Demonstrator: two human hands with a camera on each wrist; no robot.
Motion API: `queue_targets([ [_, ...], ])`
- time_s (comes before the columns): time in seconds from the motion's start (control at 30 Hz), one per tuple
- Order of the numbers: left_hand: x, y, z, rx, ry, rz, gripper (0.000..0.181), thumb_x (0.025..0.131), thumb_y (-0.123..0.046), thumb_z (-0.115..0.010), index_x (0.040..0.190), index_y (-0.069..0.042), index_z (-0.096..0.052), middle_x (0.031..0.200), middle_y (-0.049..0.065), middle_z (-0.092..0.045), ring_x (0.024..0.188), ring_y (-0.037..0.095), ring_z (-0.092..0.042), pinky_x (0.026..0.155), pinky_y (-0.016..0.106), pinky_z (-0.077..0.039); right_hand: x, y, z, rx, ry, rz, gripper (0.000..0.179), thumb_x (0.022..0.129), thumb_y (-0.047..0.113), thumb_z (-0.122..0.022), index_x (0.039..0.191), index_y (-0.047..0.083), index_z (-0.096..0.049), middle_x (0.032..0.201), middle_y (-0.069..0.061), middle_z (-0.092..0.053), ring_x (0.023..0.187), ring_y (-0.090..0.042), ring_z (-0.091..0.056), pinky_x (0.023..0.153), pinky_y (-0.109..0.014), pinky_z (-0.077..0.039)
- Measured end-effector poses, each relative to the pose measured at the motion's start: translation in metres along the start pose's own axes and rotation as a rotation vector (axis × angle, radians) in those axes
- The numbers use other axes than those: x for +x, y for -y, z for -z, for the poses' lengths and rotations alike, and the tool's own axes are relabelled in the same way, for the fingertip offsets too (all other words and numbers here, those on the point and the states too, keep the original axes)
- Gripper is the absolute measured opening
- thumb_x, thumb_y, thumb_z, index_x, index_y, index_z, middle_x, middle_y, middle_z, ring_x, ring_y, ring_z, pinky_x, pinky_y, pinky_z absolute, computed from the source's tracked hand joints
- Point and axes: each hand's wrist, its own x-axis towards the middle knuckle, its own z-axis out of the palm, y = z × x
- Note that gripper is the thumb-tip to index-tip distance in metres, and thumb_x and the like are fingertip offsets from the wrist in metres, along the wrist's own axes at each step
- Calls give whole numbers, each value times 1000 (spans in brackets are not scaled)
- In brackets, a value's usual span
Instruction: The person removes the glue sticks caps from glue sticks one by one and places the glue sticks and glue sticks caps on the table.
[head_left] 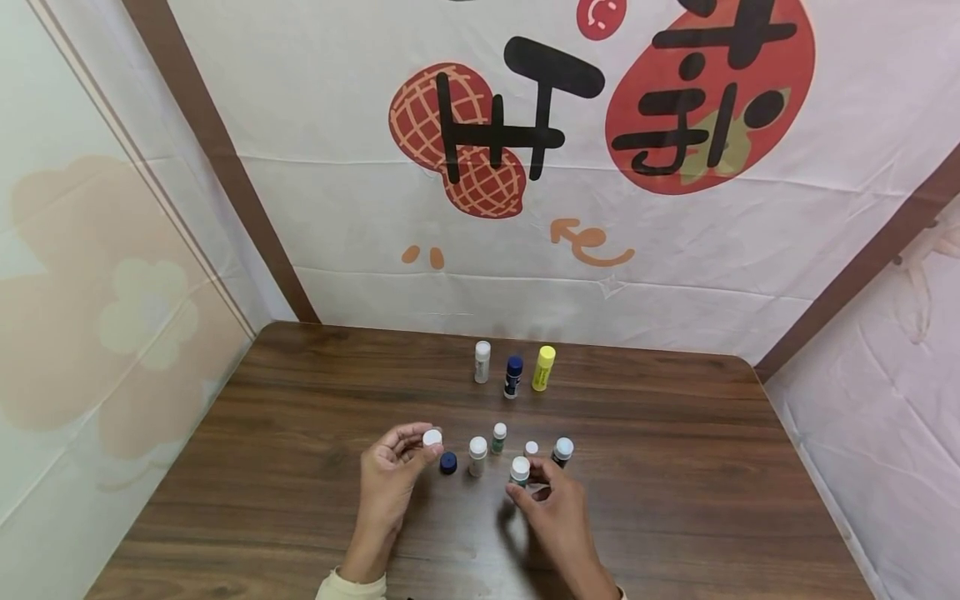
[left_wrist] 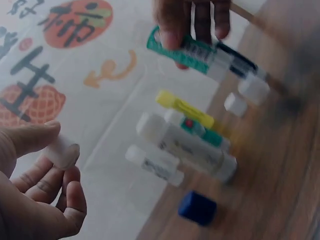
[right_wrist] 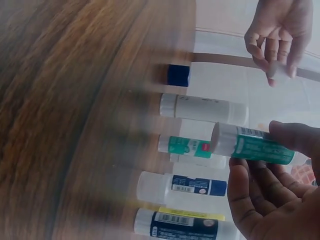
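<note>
Your left hand (head_left: 390, 468) pinches a white cap (head_left: 432, 437) between the thumb and fingertips, with the other fingers loosely bent. Your right hand (head_left: 561, 507) is partly closed, its thumb and fingers on the sides of a green glue stick (right_wrist: 264, 148), which looks lifted off the table (head_left: 675, 500). That side grip seems to keep it steady and upright. A blue cap (head_left: 447, 463) sits near your left hand, just beside a fat white stick (head_left: 477, 458) standing on its end, likely so it won't roll. 3 more stand at the back: a thin white stick (head_left: 482, 364), a navy stick (head_left: 513, 379) and a yellow stick (head_left: 543, 371). The navy label shows a bar code (its tiny words are too blurry to read). Big black writing covers the wall cloth (head_left: 337, 217); 1 sign looks like 柿.
</note>
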Motion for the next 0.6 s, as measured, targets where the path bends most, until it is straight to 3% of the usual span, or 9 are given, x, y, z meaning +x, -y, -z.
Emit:
queue_targets([
  [0.17, 7, 12, 7, 140, 24, -21, 28, 73, 14, -75, 99, 14, -64, 94, 24, -67, 83, 19, -65, 71, 20, -53, 2, -7, -4, -43, 0, -10, 35, 71, 4, -83, 102, 1, -66, 90, -8, -71, 78, -20, -68, 66, -28, -56],
  [0.27, 10, 20, 12, 252, 40, -33, 26, 74, 11, -75, 98, 10, -66, 93, 22, -68, 85, 23, -66, 72, 21, -53, 3, -10, -8, -76, 18, -14, 34, 70, 4, -83, 100, 1, -67, 88, -7, -71, 75, -19, -68, 65, -25, -55],
  [0.43, 14, 31, 19, 500, 23, -65, 25, 74, 7, -77, 97, 5, -69, 92, 16, -70, 85, 25, -68, 73, 24, -55, 4, -15, -12, -130, 50, -12, 31, 70, 4, -82, 96, 5, -67, 86, -3, -70, 77, -15, -67, 65, -24, -54],
  [0.6, 17, 37, 23, 729, 3, -143, 23, 72, 5, -79, 94, 2, -70, 88, 15, -71, 80, 24, -70, 69, 32, -57, 5, -17, -16, -233, 46, 5, 31, 70, 10, -84, 96, 11, -68, 86, 2, -70, 78, -12, -68, 68, -26, -53],
])
